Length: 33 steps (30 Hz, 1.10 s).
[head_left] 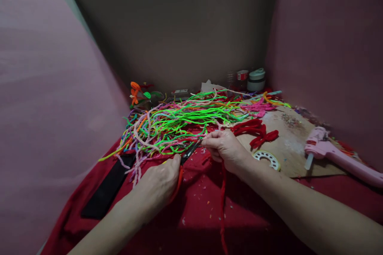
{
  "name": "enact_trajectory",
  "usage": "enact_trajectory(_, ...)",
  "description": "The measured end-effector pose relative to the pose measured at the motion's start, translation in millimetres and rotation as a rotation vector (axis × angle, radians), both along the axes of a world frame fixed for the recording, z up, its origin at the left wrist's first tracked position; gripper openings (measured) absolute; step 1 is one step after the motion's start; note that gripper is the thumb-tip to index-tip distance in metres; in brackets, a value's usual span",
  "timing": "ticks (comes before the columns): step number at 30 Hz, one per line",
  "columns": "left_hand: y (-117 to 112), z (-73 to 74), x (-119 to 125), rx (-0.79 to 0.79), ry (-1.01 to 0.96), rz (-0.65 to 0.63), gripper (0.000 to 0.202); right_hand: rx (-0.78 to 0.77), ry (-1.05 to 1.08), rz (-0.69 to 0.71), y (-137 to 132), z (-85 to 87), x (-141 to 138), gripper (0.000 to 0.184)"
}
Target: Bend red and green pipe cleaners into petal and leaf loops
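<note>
At lower left of the frame a flat black strip (107, 189) lies on the red cloth (194, 215) that covers the counter, just beside the near edge of a tangled pile (179, 121) of green, pink, orange and white stems. An orange flower (135, 89) stands behind the pile at the back wall.

Low and left of centre, the left hand (158, 185) has its grip closed round the orange handle of the scissors (190, 152), whose dark blades point up and right toward the other hand; whether the blades are parted cannot be told. At centre, the right hand (226, 149) pinches a red stem (223, 203) between thumb and fingertips at the pile's edge. The stem hangs from that grip straight down to the bottom of the frame, over the cloth.

Right of the hands a wooden board (287, 147) carries red pieces (257, 129) and a white ring (267, 158), the ring just beside the right wrist. Two jars (255, 79) stand at the back, above the board. A pink glue gun (329, 151) lies at far right across the board's edge
</note>
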<state>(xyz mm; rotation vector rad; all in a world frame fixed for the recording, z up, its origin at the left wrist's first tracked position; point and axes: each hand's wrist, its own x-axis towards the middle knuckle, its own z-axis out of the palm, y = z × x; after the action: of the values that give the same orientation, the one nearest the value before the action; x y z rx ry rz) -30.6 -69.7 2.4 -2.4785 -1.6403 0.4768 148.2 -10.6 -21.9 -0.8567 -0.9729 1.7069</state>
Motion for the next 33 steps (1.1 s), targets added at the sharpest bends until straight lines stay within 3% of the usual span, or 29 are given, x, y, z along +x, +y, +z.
enact_trajectory(6, 2, -1.7, 9, -0.031, -0.026, 0.076, 0.042, 0.016, -0.017, -0.041, 2, -2.3, 0, 0.023)
enact_trajectory(11, 3, -2.4, 12, 0.007, -0.088, 0.042, 0.042, 0.011, -0.037, -0.05, 2, -5.8, -1, 0.019)
enact_trajectory(16, 10, -0.9, 0, -0.01, -0.133, 0.089, 0.045, 0.019, 0.004, -0.039, 1, -7.0, -1, 0.018)
enact_trajectory(20, 12, 4.1, -16, 0.11, -0.217, 0.127, 0.053, -0.003, 0.04, -0.064, 1, -5.9, -1, 0.016)
enact_trajectory(27, -3, 5.9, -9, 0.083, -0.077, 0.083, 0.047, -0.002, 0.052, -0.059, 2, -6.9, -2, 0.016)
enact_trajectory(33, -1, 0.3, 1, 0.103, 0.067, 0.065, 0.042, -0.012, 0.091, -0.023, 2, -7.4, -1, 0.015)
